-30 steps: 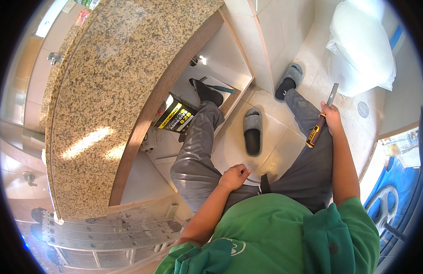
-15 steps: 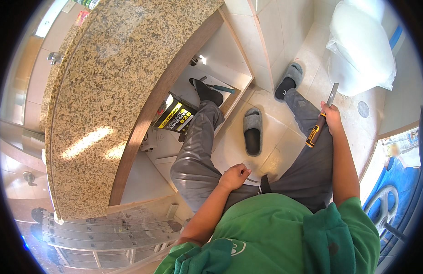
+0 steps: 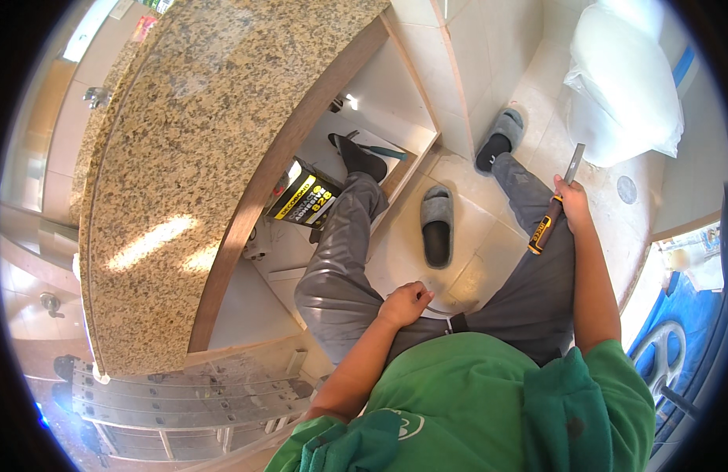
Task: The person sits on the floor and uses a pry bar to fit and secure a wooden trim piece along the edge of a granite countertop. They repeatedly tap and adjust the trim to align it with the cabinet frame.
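Observation:
My right hand (image 3: 572, 201) is closed round a chisel (image 3: 546, 224) where its black and orange handle meets the flat metal blade. The blade points up and away from me, and the handle rests against my right thigh. My left hand (image 3: 405, 304) lies over my lap with the fingers curled; a thin curved line runs beside its fingertips, and whether anything is in them is hidden. Ahead of it on the floor is a loose grey slipper (image 3: 437, 228).
At left, a speckled granite countertop (image 3: 183, 141) tops an open cabinet. A tin of adhesive (image 3: 307, 198) and a teal-handled tool (image 3: 383, 151) lie inside, beside my socked left foot. A white plastic bag (image 3: 625, 86) stands far right; a metal ladder (image 3: 183, 401) lies lower left.
The view has shifted very slightly. Both hands keep their places, and the chisel stays in my right hand, its handle turned slightly.

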`<state>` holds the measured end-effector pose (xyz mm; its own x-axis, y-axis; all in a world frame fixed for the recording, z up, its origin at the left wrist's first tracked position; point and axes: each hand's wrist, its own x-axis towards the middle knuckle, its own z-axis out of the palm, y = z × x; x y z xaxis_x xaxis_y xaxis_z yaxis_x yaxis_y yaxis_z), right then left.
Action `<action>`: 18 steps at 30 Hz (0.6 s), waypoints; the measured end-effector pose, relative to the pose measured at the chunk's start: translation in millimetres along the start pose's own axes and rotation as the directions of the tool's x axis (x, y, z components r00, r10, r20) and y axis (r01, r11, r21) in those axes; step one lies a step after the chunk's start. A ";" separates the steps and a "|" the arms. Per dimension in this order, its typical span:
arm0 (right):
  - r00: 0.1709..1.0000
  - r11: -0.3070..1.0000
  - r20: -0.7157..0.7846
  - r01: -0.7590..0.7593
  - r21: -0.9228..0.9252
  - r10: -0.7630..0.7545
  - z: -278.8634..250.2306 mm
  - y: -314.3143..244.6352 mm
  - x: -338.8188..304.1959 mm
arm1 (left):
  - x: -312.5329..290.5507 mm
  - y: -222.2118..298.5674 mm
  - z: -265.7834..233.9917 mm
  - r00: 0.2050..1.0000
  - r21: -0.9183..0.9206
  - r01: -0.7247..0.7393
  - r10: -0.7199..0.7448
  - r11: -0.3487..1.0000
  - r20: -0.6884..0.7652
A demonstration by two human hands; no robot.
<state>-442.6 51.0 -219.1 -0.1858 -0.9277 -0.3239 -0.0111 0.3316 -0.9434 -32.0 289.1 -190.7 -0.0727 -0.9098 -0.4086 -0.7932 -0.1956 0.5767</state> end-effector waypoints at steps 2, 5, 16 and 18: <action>1.000 1.000 0.005 0.006 0.003 -0.006 0.0 0.3 -0.2 | -0.4 -2.6 2.6 0.999 0.001 -0.028 0.028 1.000 -0.037; 1.000 1.000 0.007 0.012 -0.010 -0.012 -0.7 0.7 0.4 | -0.8 2.1 -0.3 1.000 0.017 0.016 -0.016 1.000 0.007; 0.943 0.979 0.310 0.058 0.197 -0.118 47.2 -46.9 -59.3 | 11.6 -2.1 3.1 0.984 -0.470 -0.164 0.115 0.867 -0.133; 0.891 0.978 0.431 0.059 0.200 -0.142 70.3 -48.4 -71.8 | 24.3 37.7 -15.1 0.990 -0.454 -0.139 0.137 0.880 -0.037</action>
<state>-359.6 89.5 -155.3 0.2599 -0.9476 -0.1858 0.1749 0.2354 -0.9560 -54.6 254.0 -168.2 -0.1583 -0.9409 -0.2993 -0.4139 -0.2120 0.8853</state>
